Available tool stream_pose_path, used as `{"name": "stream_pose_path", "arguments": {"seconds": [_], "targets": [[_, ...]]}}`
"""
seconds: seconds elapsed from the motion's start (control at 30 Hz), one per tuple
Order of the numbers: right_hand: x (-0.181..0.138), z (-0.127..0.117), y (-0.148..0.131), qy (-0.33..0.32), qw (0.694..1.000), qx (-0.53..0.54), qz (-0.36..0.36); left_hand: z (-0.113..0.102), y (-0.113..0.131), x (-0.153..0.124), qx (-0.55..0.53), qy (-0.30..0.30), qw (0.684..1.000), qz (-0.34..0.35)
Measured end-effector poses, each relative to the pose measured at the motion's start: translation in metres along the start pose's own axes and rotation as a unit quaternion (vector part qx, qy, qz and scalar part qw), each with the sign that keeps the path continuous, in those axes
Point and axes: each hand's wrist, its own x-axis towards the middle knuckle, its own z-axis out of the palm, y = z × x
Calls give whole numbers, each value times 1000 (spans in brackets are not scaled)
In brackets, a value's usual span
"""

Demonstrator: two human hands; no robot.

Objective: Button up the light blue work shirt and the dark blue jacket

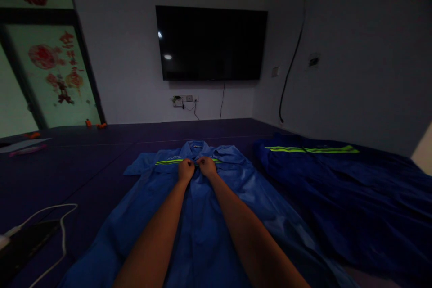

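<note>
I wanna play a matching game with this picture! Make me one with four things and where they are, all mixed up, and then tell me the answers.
Things:
1. light-blue shirt
2. television
3. dark-blue garment
4. white cable

Places:
A. along the picture's right side
B. looping at the lower left
C. under the left hand and right hand
D. up on the wall

Right pairs: 1-C, 2-D, 3-A, 4-B
</note>
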Motion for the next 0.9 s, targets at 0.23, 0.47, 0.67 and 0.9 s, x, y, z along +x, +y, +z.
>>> {"name": "stream_pose_path", "arguments": {"seconds": [0.23,0.47,0.67,0.9], "targets": [[2,5,5,11,999,39,5,-2,1,-1,-13,-5,1000,-4],[0,3,2,23,998,52,2,-3,2,-2,-18,-12,1000,-7],[-2,0,-2,33,999,37,3,-1,0,-1,-14,-13,1000,-5],[-3,-3,-4,35,999,-2,-1,0,-2,0,-11,-16,1000,-4]]}}
